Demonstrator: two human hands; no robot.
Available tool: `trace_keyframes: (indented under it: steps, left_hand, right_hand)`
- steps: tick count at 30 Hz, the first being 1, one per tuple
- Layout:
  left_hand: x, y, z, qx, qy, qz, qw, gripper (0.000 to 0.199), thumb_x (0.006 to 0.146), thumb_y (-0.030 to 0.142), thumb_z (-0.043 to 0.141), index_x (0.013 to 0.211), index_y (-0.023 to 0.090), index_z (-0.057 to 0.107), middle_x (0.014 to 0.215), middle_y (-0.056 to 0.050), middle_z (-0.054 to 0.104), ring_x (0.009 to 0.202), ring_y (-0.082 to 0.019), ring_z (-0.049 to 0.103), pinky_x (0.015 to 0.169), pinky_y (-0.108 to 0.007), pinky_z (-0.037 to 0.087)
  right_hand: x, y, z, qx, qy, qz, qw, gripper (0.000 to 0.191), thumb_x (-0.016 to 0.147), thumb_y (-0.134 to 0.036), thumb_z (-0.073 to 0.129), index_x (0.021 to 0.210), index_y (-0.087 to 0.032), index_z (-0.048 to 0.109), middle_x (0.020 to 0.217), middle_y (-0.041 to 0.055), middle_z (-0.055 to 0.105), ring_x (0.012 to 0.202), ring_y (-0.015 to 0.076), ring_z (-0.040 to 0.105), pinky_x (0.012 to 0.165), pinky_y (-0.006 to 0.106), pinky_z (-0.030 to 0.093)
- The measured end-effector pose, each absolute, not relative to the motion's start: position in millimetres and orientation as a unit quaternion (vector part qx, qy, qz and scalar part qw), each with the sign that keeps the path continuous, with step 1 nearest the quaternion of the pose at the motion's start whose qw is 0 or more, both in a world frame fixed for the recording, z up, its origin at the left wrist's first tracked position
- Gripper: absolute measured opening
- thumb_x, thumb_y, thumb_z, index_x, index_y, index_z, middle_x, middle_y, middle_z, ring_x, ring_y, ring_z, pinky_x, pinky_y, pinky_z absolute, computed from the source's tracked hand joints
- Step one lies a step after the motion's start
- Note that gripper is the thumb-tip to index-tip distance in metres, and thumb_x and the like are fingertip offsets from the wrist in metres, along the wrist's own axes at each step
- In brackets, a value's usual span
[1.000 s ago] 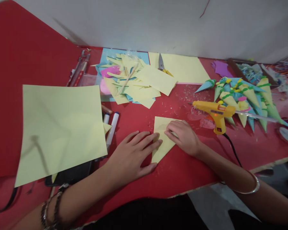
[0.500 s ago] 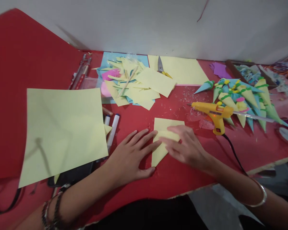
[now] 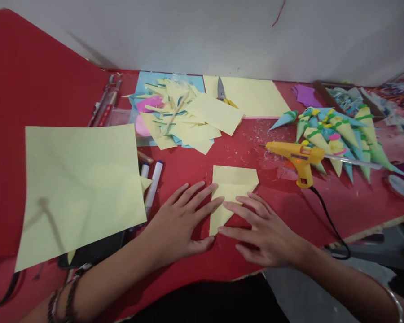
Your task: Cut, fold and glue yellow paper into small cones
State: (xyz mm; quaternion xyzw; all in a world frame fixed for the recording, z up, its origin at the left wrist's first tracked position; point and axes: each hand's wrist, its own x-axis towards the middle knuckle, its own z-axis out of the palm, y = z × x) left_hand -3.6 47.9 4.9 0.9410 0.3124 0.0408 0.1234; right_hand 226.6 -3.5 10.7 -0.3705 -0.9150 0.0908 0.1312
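Observation:
A small pale yellow paper (image 3: 234,177), folded with a slanted lower right edge, lies flat on the red table (image 3: 188,168). My left hand (image 3: 185,220) rests spread beside it, its fingertips on the paper's left edge. From the right, my right hand (image 3: 265,229) touches the paper's folded right side and lower tip with its fingers apart. Neither hand grips anything.
A yellow glue gun (image 3: 298,157) lies at right, near paper cones (image 3: 343,132). Behind are a pile of paper scraps (image 3: 195,130) and scissors (image 3: 221,89). A large yellow sheet (image 3: 81,184) and markers (image 3: 154,186) are at left.
My right hand has moved down toward the lower part of the folded paper, and its fingers have spread. My left hand stays at the left edge. The view has shifted slightly.

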Motion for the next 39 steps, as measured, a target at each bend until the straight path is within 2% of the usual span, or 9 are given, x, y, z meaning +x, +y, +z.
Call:
trace_keyframes:
  steps: [11, 16, 22, 26, 28, 32, 35, 39]
  left_hand:
    - [-3, 48, 9, 0.943, 0.306, 0.018, 0.126, 0.067, 0.077, 0.049, 0.047, 0.137, 0.029, 0.026, 0.147, -0.003, 0.024, 0.132, -0.026, 0.023, 0.106, -0.045, 0.02]
    - [-4, 50, 9, 0.944, 0.304, 0.015, 0.123, 0.069, 0.076, 0.047, 0.049, 0.138, 0.028, 0.025, 0.147, -0.003, 0.022, 0.133, -0.027, 0.021, 0.107, -0.046, 0.019]
    - [-5, 50, 12, 0.945, 0.3, 0.012, 0.126, 0.069, 0.075, 0.047, 0.05, 0.137, 0.028, 0.026, 0.147, -0.003, 0.022, 0.132, -0.027, 0.021, 0.107, -0.046, 0.019]
    - [-5, 49, 11, 0.946, 0.3, 0.014, 0.125, 0.069, 0.075, 0.046, 0.05, 0.138, 0.028, 0.025, 0.147, -0.003, 0.022, 0.133, -0.027, 0.02, 0.107, -0.046, 0.019]
    - [-5, 49, 11, 0.945, 0.299, 0.015, 0.131, 0.07, 0.075, 0.046, 0.05, 0.138, 0.028, 0.025, 0.147, -0.004, 0.022, 0.133, -0.027, 0.02, 0.107, -0.047, 0.019]
    - [-4, 49, 14, 0.944, 0.299, 0.009, 0.138, 0.069, 0.075, 0.047, 0.05, 0.137, 0.028, 0.027, 0.147, -0.004, 0.023, 0.133, -0.028, 0.02, 0.106, -0.047, 0.019]
    - [-4, 47, 16, 0.944, 0.301, 0.011, 0.131, 0.071, 0.074, 0.049, 0.052, 0.136, 0.026, 0.029, 0.146, -0.005, 0.025, 0.132, -0.028, 0.021, 0.106, -0.047, 0.02]
    - [0, 43, 18, 0.945, 0.311, 0.043, 0.096, 0.074, 0.07, 0.059, 0.054, 0.132, 0.022, 0.038, 0.141, -0.007, 0.036, 0.127, -0.029, 0.031, 0.104, -0.045, 0.025]
  right_hand:
    - [269, 9, 7, -0.468, -0.87, 0.023, 0.156, 0.035, 0.076, -0.016, 0.053, 0.107, -0.031, 0.062, 0.13, 0.0052, 0.041, 0.119, 0.0275, 0.036, 0.098, 0.054, 0.031]
    - [277, 12, 3, -0.518, -0.841, -0.02, 0.154, 0.032, 0.075, -0.015, 0.052, 0.103, -0.028, 0.064, 0.13, 0.0061, 0.042, 0.118, 0.0295, 0.038, 0.095, 0.053, 0.035]
    - [262, 8, 7, -0.581, -0.799, -0.091, 0.125, 0.027, 0.078, -0.015, 0.049, 0.1, -0.022, 0.064, 0.12, 0.0079, 0.053, 0.11, 0.0274, 0.046, 0.1, 0.053, 0.027]
    - [250, 7, 3, -0.603, -0.781, -0.032, 0.159, 0.033, 0.082, -0.005, 0.033, 0.1, -0.021, 0.056, 0.109, 0.0063, 0.06, 0.102, 0.0209, 0.054, 0.104, 0.051, 0.016]
    - [247, 8, 1, -0.596, -0.783, 0.012, 0.181, 0.029, 0.084, -0.009, 0.034, 0.103, -0.021, 0.052, 0.106, 0.0062, 0.062, 0.1, 0.0203, 0.055, 0.103, 0.05, 0.014]
    - [244, 14, 2, -0.592, -0.78, 0.064, 0.193, 0.024, 0.085, -0.022, 0.044, 0.109, -0.021, 0.047, 0.103, 0.0069, 0.061, 0.096, 0.022, 0.055, 0.095, 0.047, 0.022]
    - [243, 19, 5, -0.599, -0.767, 0.119, 0.199, 0.014, 0.084, -0.02, 0.045, 0.096, -0.022, 0.052, 0.085, 0.0027, 0.061, 0.081, 0.0189, 0.057, 0.079, 0.037, 0.032]
    - [241, 21, 8, -0.608, -0.737, 0.177, 0.236, 0.011, 0.084, -0.019, 0.044, 0.087, -0.021, 0.054, 0.07, 0.0002, 0.057, 0.065, 0.0154, 0.053, 0.066, 0.03, 0.034]
